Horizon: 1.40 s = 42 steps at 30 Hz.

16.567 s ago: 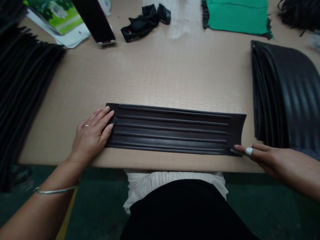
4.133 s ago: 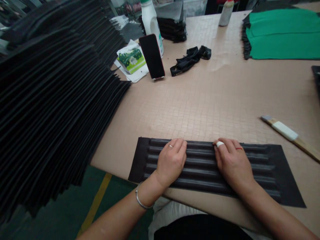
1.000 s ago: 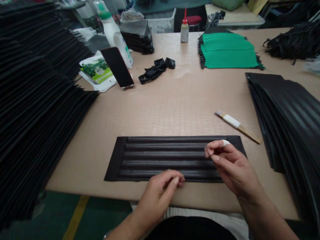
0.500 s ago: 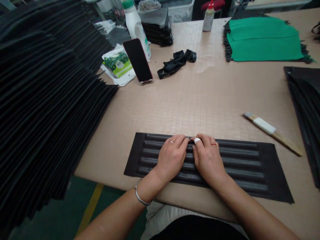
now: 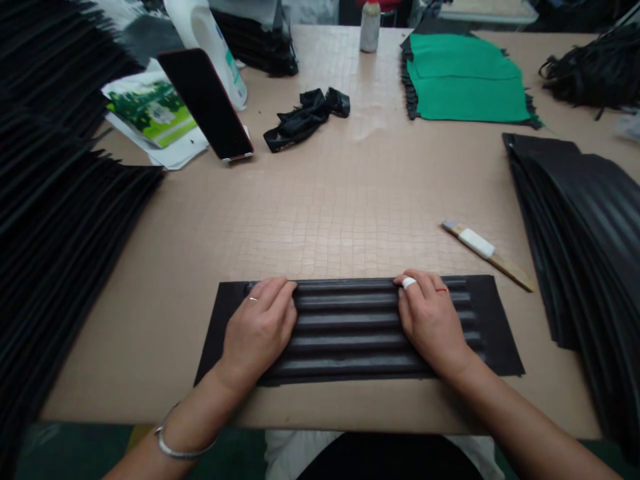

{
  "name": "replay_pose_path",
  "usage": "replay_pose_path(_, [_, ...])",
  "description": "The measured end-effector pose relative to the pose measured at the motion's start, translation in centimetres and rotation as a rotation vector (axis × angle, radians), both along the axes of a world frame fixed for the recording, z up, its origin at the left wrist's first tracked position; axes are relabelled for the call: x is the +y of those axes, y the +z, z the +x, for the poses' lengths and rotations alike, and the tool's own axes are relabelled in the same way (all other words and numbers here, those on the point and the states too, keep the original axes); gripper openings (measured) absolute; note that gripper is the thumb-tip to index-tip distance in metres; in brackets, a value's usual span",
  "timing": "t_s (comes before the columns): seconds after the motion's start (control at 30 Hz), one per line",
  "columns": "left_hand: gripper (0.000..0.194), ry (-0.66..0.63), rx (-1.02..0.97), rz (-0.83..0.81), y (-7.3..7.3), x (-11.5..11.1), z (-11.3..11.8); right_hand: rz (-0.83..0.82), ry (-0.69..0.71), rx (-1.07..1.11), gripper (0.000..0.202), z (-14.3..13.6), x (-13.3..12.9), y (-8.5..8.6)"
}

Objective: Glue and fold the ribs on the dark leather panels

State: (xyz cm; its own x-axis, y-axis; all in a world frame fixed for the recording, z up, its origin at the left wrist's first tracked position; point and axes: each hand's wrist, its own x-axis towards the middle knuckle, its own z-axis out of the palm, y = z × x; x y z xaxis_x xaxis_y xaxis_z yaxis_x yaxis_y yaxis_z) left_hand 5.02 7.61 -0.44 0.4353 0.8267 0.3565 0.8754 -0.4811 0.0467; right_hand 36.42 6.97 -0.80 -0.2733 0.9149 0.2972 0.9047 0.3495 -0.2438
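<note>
One ribbed panel (image 5: pixel 350 333) is contacted at its far edge by the left hand (image 5: pixel 260 327) and the right hand (image 5: pixel 431 323); fingers are curled, held together; pinching cannot be confirmed. The panel is laid along the near edge of the table (image 5: pixel 325 200). Ribs are already formed; far-edge work is judged unfinished. One tool (image 5: pixel 487 250) is placed between panel and right stack (image 5: pixel 575 233). One left stack (image 5: pixel 65 247) is set over the near left corner. Sheets in both stacks cannot be counted.

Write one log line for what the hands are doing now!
left hand: on ribbed black panel; right hand: same panel; hands: apart; wooden-handled tool: on table, untouched
</note>
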Motion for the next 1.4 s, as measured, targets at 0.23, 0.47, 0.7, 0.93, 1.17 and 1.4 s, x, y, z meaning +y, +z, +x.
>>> replay_pose_path(0.23, [0.034,0.204,0.069,-0.095,0.5,-1.1,-5.6,0.045,-0.111,-0.059,0.019,10.2,-1.1,-0.9])
replay_pose_path(0.47, [0.062,0.392,-0.055,-0.281,-0.6,-5.7,-4.0,-0.084,-0.131,0.018,0.060,13.2,-3.4,-2.6])
replay_pose_path(0.7, [0.060,0.277,-0.034,-0.318,-1.0,2.0,-9.2,-0.122,-0.238,0.019,0.072,5.4,-7.4,-1.7])
replay_pose_path(0.93, [0.058,0.301,-0.008,-0.252,-0.8,7.0,-10.2,0.042,-0.193,0.014,0.055,8.0,-0.3,1.2])
replay_pose_path(1.17, [0.060,0.386,-0.066,-0.238,-1.2,5.8,-8.3,-0.195,-0.371,-0.198,0.065,15.1,9.8,-1.2])
replay_pose_path(1.4, [0.064,0.450,-0.070,-0.281,-0.8,5.8,-7.7,-0.232,0.201,-0.090,0.054,-3.8,11.6,2.1])
